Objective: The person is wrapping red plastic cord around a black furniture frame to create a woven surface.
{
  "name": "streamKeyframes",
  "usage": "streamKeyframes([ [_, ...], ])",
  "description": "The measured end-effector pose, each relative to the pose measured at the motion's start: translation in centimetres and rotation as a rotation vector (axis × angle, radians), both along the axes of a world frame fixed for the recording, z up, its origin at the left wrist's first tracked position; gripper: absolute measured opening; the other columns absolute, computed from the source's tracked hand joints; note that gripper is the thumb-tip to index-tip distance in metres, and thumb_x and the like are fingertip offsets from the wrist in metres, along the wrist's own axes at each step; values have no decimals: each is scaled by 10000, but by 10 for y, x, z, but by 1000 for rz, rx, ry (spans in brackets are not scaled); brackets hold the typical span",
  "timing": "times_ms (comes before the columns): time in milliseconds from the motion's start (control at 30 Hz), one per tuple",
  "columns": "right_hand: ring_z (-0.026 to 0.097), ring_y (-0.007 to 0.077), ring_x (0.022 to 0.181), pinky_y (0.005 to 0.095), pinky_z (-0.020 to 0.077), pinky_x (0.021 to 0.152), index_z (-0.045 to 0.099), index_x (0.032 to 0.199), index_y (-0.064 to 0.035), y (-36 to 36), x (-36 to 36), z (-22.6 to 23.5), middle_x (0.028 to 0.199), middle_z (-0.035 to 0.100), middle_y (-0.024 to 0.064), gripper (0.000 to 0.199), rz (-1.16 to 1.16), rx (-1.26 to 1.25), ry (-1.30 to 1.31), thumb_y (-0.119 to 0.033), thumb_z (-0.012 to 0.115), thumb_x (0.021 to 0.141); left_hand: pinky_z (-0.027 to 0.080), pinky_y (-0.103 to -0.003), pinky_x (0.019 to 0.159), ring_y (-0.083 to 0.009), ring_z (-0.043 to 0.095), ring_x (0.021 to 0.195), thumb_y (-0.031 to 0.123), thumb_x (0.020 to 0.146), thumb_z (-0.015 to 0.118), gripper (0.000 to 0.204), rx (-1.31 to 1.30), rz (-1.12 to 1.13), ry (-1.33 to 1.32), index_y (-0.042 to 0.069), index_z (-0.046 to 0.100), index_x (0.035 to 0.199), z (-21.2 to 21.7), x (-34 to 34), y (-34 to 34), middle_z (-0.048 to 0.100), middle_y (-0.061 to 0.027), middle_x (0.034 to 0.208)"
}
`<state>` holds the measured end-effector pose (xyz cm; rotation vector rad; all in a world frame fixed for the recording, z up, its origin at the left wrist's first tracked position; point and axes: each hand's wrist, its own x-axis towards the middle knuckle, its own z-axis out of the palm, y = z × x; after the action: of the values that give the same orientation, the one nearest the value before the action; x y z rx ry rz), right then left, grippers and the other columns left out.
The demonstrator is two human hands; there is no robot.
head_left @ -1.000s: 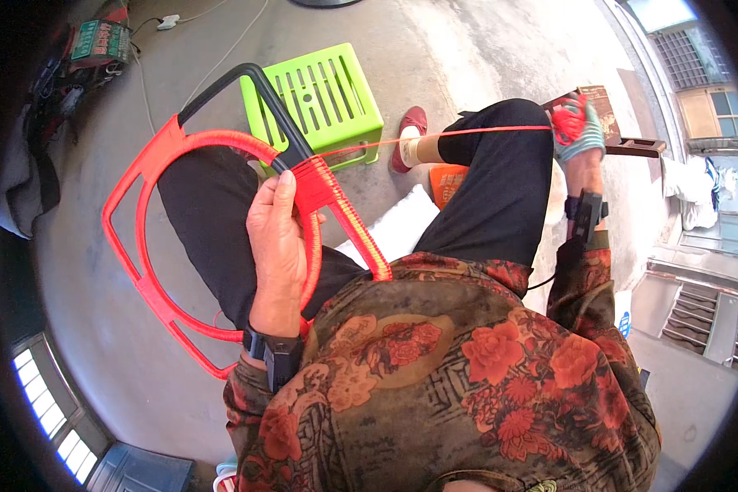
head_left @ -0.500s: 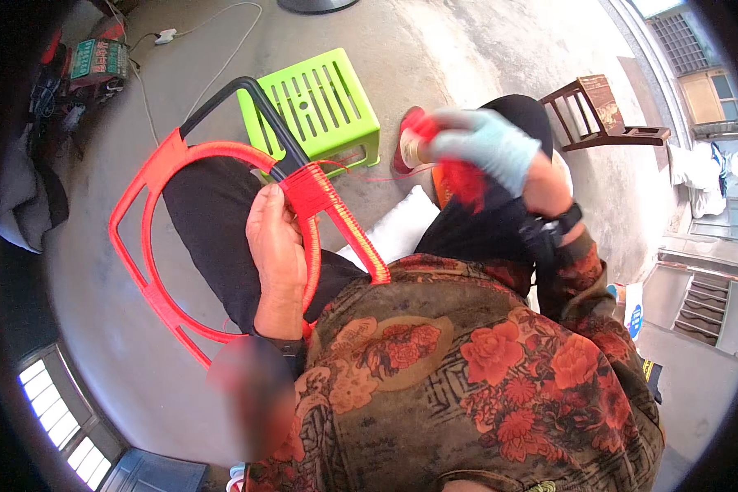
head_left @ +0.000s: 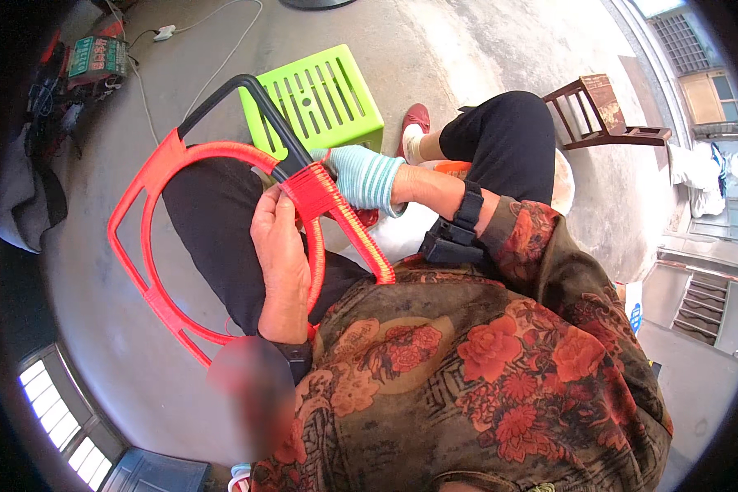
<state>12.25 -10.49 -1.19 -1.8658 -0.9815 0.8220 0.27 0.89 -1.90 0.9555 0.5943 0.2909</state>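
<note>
A frame (head_left: 162, 160) with a round hoop, mostly wrapped in red cord, leans across my lap, its black tube (head_left: 264, 107) bare at the far end. My left hand (head_left: 280, 254) is bare and closed on the frame, thumb and fingers pinching beside the red wrapped joint (head_left: 310, 192). My right hand (head_left: 365, 176), in a pale blue striped glove, is at the other side of that joint with its fingers curled and partly hidden behind the bar. Some red cord (head_left: 367, 218) shows below the glove. Yellow shows between the cord turns on the near bar (head_left: 362, 242).
A green slotted plastic stool (head_left: 312, 98) stands just beyond the frame. To the right is a small dark wooden chair (head_left: 603, 115). A white cable (head_left: 221, 61) runs over the floor near a boxy device (head_left: 98, 59) at the far left. Something white (head_left: 414, 230) lies between my legs.
My gloved right hand has come left and in from over my right knee to the wrapped joint, bringing the red cord bundle. The left hand and the frame have barely moved.
</note>
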Motion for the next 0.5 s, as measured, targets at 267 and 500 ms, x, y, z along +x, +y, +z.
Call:
streamKeyframes([
  [267, 638, 178, 757, 263, 527, 680, 486, 1243, -10, -6, 12, 5, 907, 645, 121, 491, -401, 286, 683, -328, 580, 881, 477, -213, 669, -83, 581, 759, 105, 948, 488, 203, 33, -17, 47, -31, 543, 1089, 6, -1, 0, 624, -48, 941],
  [500, 616, 233, 946, 337, 503, 799, 510, 1201, -15, -15, 30, 2, 1047, 620, 137, 481, -494, 518, 739, -401, 499, 913, 476, -221, 669, -89, 562, 779, 21, 905, 526, 206, 592, 210, 13, -17, 536, 1107, 34, -1, -8, 571, -42, 910],
])
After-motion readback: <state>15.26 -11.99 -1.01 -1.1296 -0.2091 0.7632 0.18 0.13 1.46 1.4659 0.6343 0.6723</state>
